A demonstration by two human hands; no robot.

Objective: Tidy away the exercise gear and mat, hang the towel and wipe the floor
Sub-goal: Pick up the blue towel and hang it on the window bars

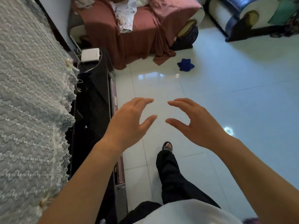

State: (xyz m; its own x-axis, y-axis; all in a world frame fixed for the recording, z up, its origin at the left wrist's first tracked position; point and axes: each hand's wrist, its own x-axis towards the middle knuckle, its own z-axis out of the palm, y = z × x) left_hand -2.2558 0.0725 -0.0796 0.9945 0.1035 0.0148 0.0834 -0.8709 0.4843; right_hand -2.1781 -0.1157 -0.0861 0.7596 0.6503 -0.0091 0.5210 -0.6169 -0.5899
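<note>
Hands, two: your left hand (129, 117) and your right hand (199, 125) are held out side by side above the floor (242, 102). Their fingertips face each other across a gap, and the fingers are spread and loosely curved, gripping nothing.

Blue cloth (185, 65), one: it lies crumpled on the white tiles, far beyond both hands and well apart from them. It is more in line with your right hand than your left, near the trailing hem of the red sofa cover (137, 33).

Sofas, two: one at far centre under the red cover, with pale garments (124, 15) heaped on it; one dark sofa (233, 18) at far right.

Black cabinet (95, 88), one: along the left, carrying one white box (90, 54) at its far end.

Lace cover (32, 94), one: at the left edge.

Sandalled foot (168, 147), one: near, below the hands.
</note>
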